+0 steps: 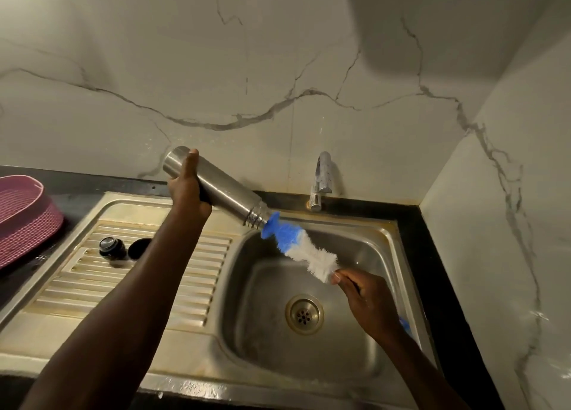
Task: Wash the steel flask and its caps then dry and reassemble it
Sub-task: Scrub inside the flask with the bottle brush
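Observation:
My left hand grips the steel flask near its base, holding it tilted with the open threaded mouth pointing down-right over the sink basin. A blue and white bottle brush has its blue tip right at the flask mouth. My right hand holds the brush by its handle, just behind the white bristles. Two dark caps rest on the ribbed drainboard: one with a shiny top, the other partly hidden behind my left forearm.
A steel tap stands at the back of the sink, with no water seen running. The drain is in the basin's middle. A pink woven basket sits at the left on the black counter. Marble walls close in behind and on the right.

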